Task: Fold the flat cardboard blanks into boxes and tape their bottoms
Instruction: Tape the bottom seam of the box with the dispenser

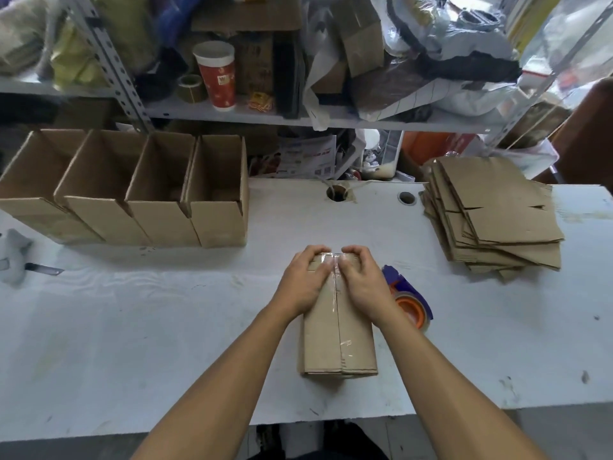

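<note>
A folded cardboard box (338,336) stands bottom-up on the white table (166,327), a strip of clear tape running along its centre seam. My left hand (303,280) and my right hand (363,283) lie side by side on the box's far end, fingers curled over the far edge, thumbs pressing the tape beside the seam. A tape dispenser with an orange core (409,300) lies on the table just right of the box, partly hidden by my right wrist. A stack of flat cardboard blanks (494,217) lies at the right.
Several open finished boxes (132,190) stand in a row at the left. A utility knife (43,268) lies near the left edge. A cluttered shelf with a red cup (217,76) rises behind the table. Two cable holes (336,193) pierce the tabletop.
</note>
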